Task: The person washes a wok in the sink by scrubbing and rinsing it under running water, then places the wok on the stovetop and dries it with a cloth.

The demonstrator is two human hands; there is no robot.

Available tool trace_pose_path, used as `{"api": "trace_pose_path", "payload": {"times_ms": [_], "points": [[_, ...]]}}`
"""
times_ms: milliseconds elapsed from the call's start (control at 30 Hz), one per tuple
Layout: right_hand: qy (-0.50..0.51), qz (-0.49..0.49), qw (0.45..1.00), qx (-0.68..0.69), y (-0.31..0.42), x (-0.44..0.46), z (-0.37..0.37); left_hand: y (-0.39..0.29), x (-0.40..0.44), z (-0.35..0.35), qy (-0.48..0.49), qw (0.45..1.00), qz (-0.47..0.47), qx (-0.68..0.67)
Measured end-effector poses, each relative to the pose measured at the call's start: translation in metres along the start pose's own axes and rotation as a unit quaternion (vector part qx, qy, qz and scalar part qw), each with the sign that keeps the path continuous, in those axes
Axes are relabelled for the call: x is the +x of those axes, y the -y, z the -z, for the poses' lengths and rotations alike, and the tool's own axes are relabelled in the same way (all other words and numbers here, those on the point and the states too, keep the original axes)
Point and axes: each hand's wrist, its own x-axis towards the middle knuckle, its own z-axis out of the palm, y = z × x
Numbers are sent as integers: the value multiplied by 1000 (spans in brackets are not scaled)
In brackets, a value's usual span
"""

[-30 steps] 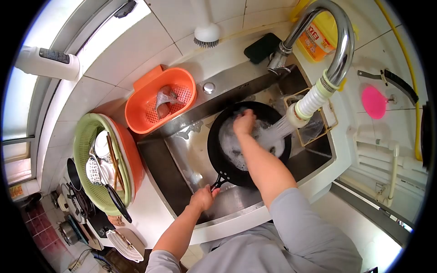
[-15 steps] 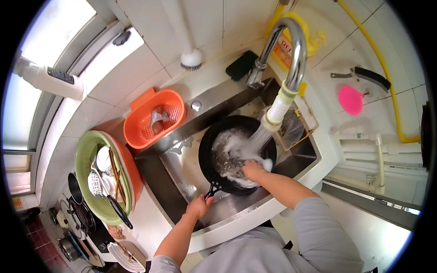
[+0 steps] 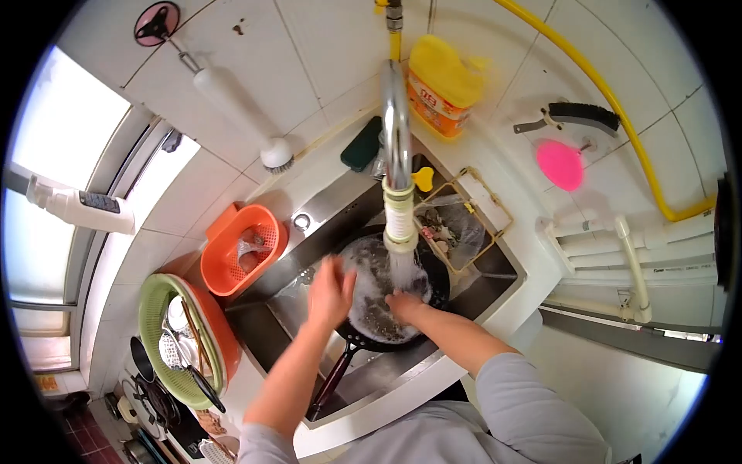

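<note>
A black frying pan [image 3: 440, 282] full of foamy water sits in the steel sink [image 3: 259, 329], its dark handle [image 3: 332, 380] pointing toward me at the lower left. Water runs from the faucet's pale spout [image 3: 399, 220] into the pan. My right hand [image 3: 405, 308] is down in the foam, its fingers curled and partly covered; what they hold, if anything, is hidden. Above the pan's left rim hovers my left hand [image 3: 331, 292], off the handle, fingers stretched out and a little blurred, with nothing seen in them.
An orange basket [image 3: 219, 263] stands on the sink's left ledge. Further left, a green colander [image 3: 151, 332] holds dishes and utensils. A wire frame with a scrap bag [image 3: 464, 232] hangs in the right sink corner. A yellow detergent bottle [image 3: 440, 73] stands behind the faucet.
My left hand has let go of the pan's handle and moved up over its left rim. The handle has swung lower left. My right hand stays in the foam; the view has shifted.
</note>
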Motion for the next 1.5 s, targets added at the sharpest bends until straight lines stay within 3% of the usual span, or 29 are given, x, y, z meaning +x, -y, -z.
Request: {"api": "trace_pose_path", "payload": {"times_ms": [133,167,300,400,433,467,500,567,600,667,733,767,833,867,933,1033,1200,1333,1433,1500], "points": [[53,-37,996,-62,-22,8,-15,-65,108,-15,-12,992,-105,-67],[11,-39,998,-52,-26,5,-16,-68,126,-21,11,992,-112,-66],[-19,-79,997,-4,-32,9,-4,-50,169,-36,51,977,-204,34],[-18,-118,992,41,-34,17,-4,-26,211,-65,51,974,-209,-69],[7,-64,998,14,-39,20,-4,-41,206,-58,43,975,-217,-27],[-35,-57,998,20,-38,20,-8,-39,202,-55,44,969,-235,-70],[-80,-49,995,26,-34,20,-7,-45,188,-51,7,967,-199,-156],[-126,-54,990,28,-36,37,-23,-66,138,-20,-38,984,-137,-110],[-133,-52,990,21,-39,40,-26,-52,114,-22,-44,990,-67,-116],[-151,-52,987,7,-47,41,-29,-7,44,-20,-21,998,-13,-57],[-116,-99,988,18,-55,35,1,46,-45,-26,17,986,163,24],[-145,-115,982,44,-55,36,11,72,-87,-29,42,970,232,58],[-196,-137,964,116,-50,44,26,107,-165,-40,118,956,224,150],[-153,-150,963,164,-36,43,43,109,-180,-37,222,928,263,144],[-219,-119,959,137,-27,68,29,98,-177,-29,273,901,317,118],[-205,-102,961,154,-19,80,26,102,-166,-27,321,884,301,157],[-143,-13,966,217,33,83,16,106,-161,-27,340,880,305,133],[-31,35,989,142,51,55,-11,108,-160,-25,346,878,305,128],[-2,60,995,79,24,29,-16,108,-159,-24,346,881,302,117],[-96,91,991,-18,-15,32,-24,107,-158,-22,349,880,303,113]]}}
